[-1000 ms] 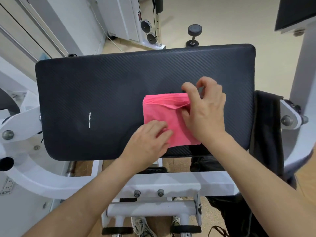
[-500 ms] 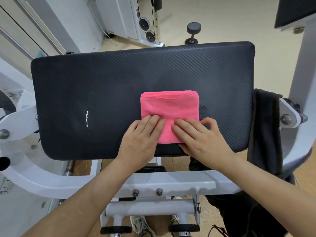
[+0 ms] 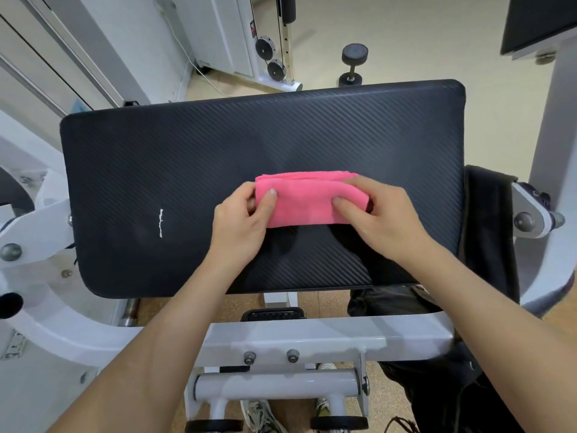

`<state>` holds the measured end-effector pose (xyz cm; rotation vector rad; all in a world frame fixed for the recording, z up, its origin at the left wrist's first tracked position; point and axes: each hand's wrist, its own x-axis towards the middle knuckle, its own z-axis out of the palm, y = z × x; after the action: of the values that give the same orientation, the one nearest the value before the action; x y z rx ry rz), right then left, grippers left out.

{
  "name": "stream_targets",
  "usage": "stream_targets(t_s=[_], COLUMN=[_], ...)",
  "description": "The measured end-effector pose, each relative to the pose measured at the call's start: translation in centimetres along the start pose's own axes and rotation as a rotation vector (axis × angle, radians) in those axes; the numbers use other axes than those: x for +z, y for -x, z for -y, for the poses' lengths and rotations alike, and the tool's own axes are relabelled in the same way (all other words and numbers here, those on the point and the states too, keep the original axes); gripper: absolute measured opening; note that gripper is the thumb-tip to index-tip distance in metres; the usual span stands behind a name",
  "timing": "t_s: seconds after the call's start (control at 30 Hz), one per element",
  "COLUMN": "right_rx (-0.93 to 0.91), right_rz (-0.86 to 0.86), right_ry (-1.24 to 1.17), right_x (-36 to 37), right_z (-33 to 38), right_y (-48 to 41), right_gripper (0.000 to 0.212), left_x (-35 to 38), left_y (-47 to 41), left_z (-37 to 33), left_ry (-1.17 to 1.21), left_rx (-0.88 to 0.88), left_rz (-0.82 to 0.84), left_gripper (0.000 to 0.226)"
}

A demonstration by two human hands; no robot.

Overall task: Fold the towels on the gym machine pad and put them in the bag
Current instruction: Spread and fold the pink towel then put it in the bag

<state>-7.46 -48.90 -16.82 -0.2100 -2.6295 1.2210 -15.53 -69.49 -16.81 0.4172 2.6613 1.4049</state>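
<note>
A pink towel (image 3: 304, 201) lies folded into a narrow band on the black gym machine pad (image 3: 187, 170), right of its middle. My left hand (image 3: 242, 218) pinches the towel's left end, thumb on top. My right hand (image 3: 379, 214) grips the right end, fingers curled over the fold. The near half of the towel is doubled up over the far half. A black bag (image 3: 462, 385) hangs at the lower right below the pad; I cannot see its opening.
The white machine frame (image 3: 293, 339) runs below the pad, with a bolted bracket (image 3: 530, 217) at the right. A dark cloth (image 3: 487, 220) drapes beside the pad's right edge. A dumbbell (image 3: 354, 65) and a cable machine (image 3: 271, 57) stand on the floor beyond.
Both hands went from pressing flat on the towel's near edge to gripping its ends. The near edge has been lifted and folded away from me, making the towel half as deep.
</note>
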Motion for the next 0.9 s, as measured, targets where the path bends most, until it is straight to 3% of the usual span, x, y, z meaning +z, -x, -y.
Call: stream_targets(t_s=[0.2,0.33,0.43,0.57,0.67,0.77,0.9], right_rx=[0.131,0.084,-0.056,-0.368,-0.498,-0.509,-0.477], right_rz=[-0.165,-0.251,-0.329,-0.398,-0.381,-0.324,-0.08], right_ry=[-0.162,0.019,0.303,0.611,0.741,0.709,0.703], right_x=[1.0,1.9,1.5,1.7,2.2,1.8,1.0], right_z=[0.3,0.9,1.0,0.6,-0.5,-1.4,-2.6], right_y=[-0.9,-1.3,-1.8,-2.3,-2.3,-1.8,-0.8], right_gripper=[0.012,0.034,0.042,0.014,0.013,0.019,0.057], left_x=[1.5,1.9,2.0,1.1,0.7,0.0,-0.3], left_y=[-1.2,-1.0,-0.4,-1.1,-0.7,-0.3,-0.8], left_z=[-0.8,-1.3,-1.5,-0.7,-0.1,1.2,2.6], left_ry=[-0.137,-0.178,-0.398,-0.609,-0.681,-0.736,-0.789], left_rx=[-0.082,-0.049,0.146,0.603,0.871,0.804,0.739], left_rz=[-0.16,-0.224,-0.262,-0.412,-0.256,-0.058,-0.057], left_gripper=[0.036,0.037,0.023,0.013,0.007,0.034,0.051])
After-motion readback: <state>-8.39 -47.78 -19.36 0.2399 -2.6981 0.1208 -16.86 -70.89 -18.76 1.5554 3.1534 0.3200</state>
